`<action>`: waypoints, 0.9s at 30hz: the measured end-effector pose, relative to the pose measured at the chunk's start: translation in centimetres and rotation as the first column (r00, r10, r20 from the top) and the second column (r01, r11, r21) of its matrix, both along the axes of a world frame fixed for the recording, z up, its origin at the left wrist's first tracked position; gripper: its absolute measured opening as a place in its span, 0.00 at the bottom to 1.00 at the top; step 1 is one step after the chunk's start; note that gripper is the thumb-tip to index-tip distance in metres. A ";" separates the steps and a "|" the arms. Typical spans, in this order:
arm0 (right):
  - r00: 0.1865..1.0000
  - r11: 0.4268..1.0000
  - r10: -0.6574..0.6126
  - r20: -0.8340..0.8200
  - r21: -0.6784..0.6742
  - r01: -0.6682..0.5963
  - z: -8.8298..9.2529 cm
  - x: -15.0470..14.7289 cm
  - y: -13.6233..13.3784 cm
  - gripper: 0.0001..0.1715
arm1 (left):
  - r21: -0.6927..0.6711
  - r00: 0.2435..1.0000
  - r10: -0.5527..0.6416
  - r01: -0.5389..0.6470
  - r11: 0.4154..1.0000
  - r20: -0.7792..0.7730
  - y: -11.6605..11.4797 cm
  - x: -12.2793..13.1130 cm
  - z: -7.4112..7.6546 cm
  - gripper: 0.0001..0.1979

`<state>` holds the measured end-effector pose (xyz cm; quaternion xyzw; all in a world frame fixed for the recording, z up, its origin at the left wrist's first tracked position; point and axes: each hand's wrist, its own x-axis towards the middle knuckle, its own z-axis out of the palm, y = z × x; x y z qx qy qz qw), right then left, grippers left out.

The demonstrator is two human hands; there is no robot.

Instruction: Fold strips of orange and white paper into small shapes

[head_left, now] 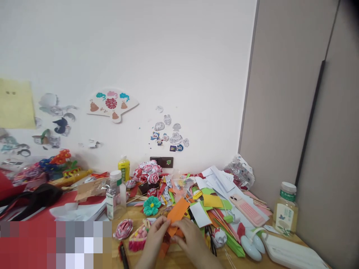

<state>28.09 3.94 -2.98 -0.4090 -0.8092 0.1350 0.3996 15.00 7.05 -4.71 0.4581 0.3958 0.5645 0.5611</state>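
Note:
Both my hands meet low in the middle of the view over a wooden desk (pixel 182 259). My left hand (pixel 153 239) and my right hand (pixel 191 236) pinch the lower end of an orange sheet of paper (pixel 177 212), fingers closed on it. The sheet rises tilted up and to the right from my fingers. Just left of my left hand lie a pink-and-red paper basket (pixel 138 239) and a pink paper rose (pixel 123 228). A teal paper flower (pixel 152 205) lies just beyond my hands.
A heap of coloured paper scraps (pixel 213 201) and white sheets covers the desk's right half, with a pink phone (pixel 246 211) on it. A clear bottle (pixel 115 194), yellow glue bottle (pixel 123 168), a drink bottle (pixel 285 209), and white scissors handles (pixel 251 244) stand around. Cut-outs hang on the wall.

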 end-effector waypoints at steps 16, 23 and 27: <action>0.856 0.976 -0.134 -0.499 -0.218 0.026 -2.0 -0.4 2.0 0.05 | 0.066 0.990 -0.133 0.135 0.989 -0.040 -0.4 0.8 -0.7 0.15; 0.830 0.961 -0.167 -0.533 -0.276 0.016 -1.5 -0.5 1.7 0.06 | 0.108 0.989 -0.134 0.141 0.984 -0.068 -0.3 0.9 -1.0 0.15; 0.828 0.958 -0.182 -0.530 -0.286 0.027 -1.4 -0.5 1.7 0.06 | 0.099 0.990 -0.121 0.128 0.987 -0.071 -0.1 1.0 -1.3 0.17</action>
